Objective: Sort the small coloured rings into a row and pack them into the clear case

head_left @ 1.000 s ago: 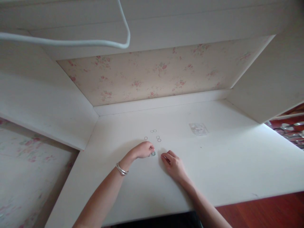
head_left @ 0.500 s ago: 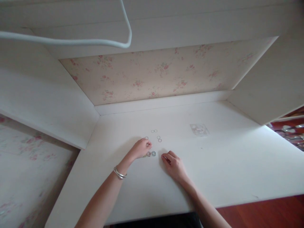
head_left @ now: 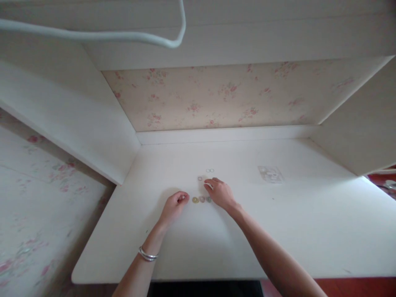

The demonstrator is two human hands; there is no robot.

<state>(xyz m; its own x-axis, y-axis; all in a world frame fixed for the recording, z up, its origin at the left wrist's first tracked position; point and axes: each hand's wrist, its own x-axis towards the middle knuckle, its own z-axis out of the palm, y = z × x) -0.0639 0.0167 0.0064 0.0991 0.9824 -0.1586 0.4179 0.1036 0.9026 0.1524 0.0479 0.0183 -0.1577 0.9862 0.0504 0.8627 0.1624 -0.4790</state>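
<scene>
A short row of small ring-shaped pieces lies on the white tabletop: a gold ring (head_left: pixel 195 200), a copper-pink ring (head_left: pixel 202 199) and a grey-green ring (head_left: pixel 208 199). Just left of the gold one rests my left hand (head_left: pixel 173 206), its fingers curled together with nothing visible in them; a silver bangle circles that wrist. My right hand (head_left: pixel 220 193) reaches over the table behind the row, thumb and forefinger slightly apart, partly covering the grey-green ring. Near its fingertips lies a thin pinkish ring (head_left: pixel 199 179). Farther back sit two thin rings (head_left: pixel 210 170), side by side.
A clear plastic case (head_left: pixel 270 174) lies on the white table (head_left: pixel 309 231) to the right. White panels and floral wallpaper (head_left: pixel 229 93) enclose the back and left. A white bent tube (head_left: pixel 123 37) crosses the upper left. Red flooring shows at the lower right.
My left hand has moved off the row, leftward and toward me, uncovering the copper-pink and gold rings. My right hand has moved forward, covering where two thin rings lay. The view has shifted.
</scene>
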